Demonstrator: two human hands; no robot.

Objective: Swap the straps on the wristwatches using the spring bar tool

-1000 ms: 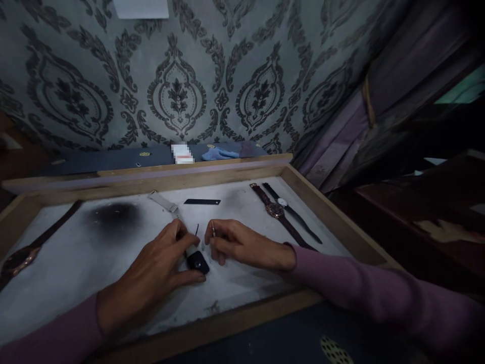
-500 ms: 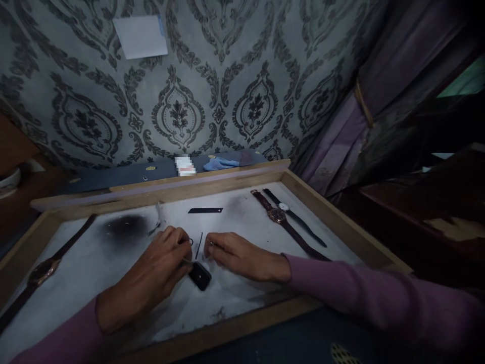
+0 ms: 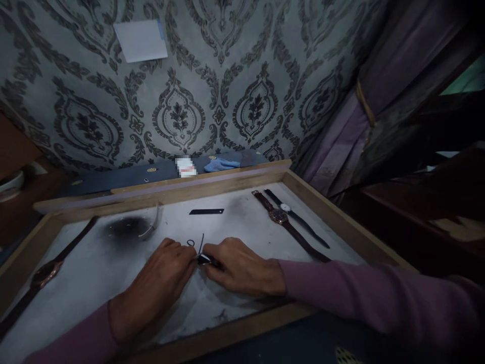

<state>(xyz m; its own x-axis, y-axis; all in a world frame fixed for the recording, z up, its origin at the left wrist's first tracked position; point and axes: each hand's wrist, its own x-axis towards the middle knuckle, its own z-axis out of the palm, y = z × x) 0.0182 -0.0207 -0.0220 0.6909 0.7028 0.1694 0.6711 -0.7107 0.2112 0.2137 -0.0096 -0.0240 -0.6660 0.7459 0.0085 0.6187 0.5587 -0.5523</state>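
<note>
Near the middle of a wooden-framed tray (image 3: 76,215), my two hands meet around a small dark shiny object (image 3: 205,259). My right hand (image 3: 237,265) has its thumb and fingers closed on this object. My left hand (image 3: 162,278) is closed at the object's left end, its fingertips pinching something thin that is mostly hidden. Just beyond the fingertips lie a small dark loop (image 3: 190,243) and a thin dark rod (image 3: 201,242). Farther back a black blade (image 3: 206,212) rests on the white surface.
Two watches lie at the right, one brown (image 3: 278,216) and one with a pale dial (image 3: 285,208). Another brown watch (image 3: 45,273) is at the left. A curved clear strip (image 3: 154,222) lies behind my left hand. Blue cloth (image 3: 222,164) sits beyond the tray's back edge.
My right hand has closed on the dark object, which has tilted and risen between my hands. My left hand has shifted slightly right and down. The clear strip has changed its position.
</note>
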